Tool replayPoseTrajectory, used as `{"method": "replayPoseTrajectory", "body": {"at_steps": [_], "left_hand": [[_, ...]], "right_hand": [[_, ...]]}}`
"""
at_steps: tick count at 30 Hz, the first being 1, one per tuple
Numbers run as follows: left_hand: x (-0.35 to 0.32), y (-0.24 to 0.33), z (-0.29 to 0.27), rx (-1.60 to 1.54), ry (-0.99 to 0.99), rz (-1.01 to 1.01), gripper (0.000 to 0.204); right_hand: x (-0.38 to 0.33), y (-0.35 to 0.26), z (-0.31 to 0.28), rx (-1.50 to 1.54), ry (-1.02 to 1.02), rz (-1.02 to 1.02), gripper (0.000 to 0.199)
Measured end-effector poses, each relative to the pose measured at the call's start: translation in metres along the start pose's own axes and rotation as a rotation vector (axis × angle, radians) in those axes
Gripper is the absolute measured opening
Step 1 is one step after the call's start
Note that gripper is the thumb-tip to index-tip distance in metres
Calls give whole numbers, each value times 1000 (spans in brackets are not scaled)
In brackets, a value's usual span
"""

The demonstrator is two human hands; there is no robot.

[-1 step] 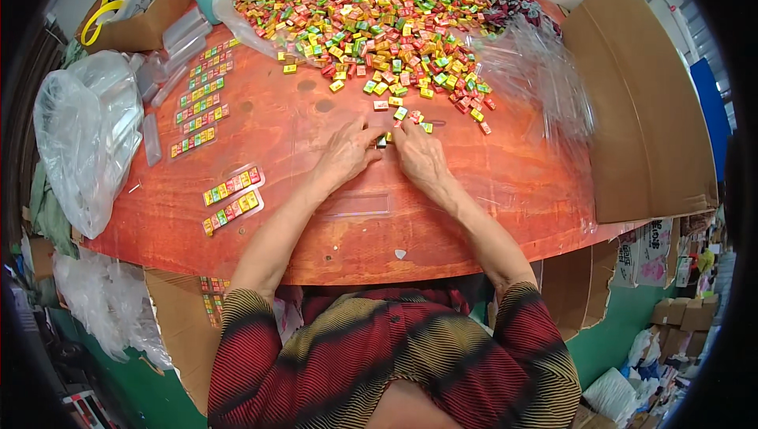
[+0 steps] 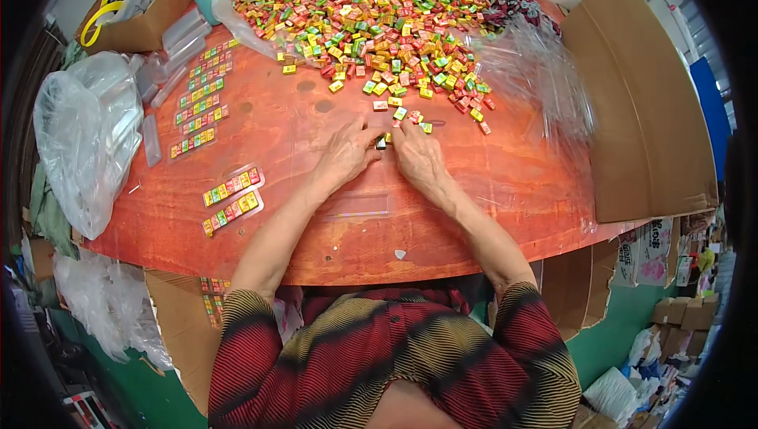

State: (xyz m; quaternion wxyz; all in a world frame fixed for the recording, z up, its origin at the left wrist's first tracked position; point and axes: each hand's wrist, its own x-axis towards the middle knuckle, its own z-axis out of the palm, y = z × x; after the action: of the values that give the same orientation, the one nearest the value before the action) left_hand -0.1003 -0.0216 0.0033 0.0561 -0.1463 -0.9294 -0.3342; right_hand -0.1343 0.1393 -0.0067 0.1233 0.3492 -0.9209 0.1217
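Note:
My left hand [image 2: 347, 151] and my right hand [image 2: 422, 157] face each other at the middle of the red-brown table. Their fingertips close in from both sides on a few small wrapped blocks, one dark-and-white block [image 2: 381, 143] showing in the gap. My fingers partly hide these blocks. Just beyond the fingertips lie some loose red and yellow blocks [image 2: 400, 114]. A clear narrow plastic tray [image 2: 357, 205] rests on the table in front of my wrists. Left of my left forearm sit two clear trays filled with rows of coloured blocks [image 2: 232, 186].
A large heap of small coloured blocks [image 2: 379, 14] spreads at the back. Several filled rows [image 2: 201, 117] line the left, beside a clear plastic bag [image 2: 83, 141]. Clear trays [image 2: 545, 85] pile up at right, next to a tall cardboard box [image 2: 643, 113]. A carton [image 2: 130, 32] stands back left.

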Motion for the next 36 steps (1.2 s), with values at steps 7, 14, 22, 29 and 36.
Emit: {"method": "replayPoseTrajectory", "body": {"at_steps": [7,14,22,29,36], "left_hand": [[-13,-2,2,-13,8,-36,42],[-9,10,2,45,33,-82,48],[-2,14,18,166,204,-75,39],[-9,2,3,136,47,78,35],[-18,-1,-4,138,41,124,54]], "right_hand": [[0,-12,1,9,-6,107,13],[-8,30,-29,211,60,284,20],[-15,-1,-6,178,-91,267,23],[-19,3,-13,281,-143,144,24],[-26,32,-29,160,-108,243,24]]}}
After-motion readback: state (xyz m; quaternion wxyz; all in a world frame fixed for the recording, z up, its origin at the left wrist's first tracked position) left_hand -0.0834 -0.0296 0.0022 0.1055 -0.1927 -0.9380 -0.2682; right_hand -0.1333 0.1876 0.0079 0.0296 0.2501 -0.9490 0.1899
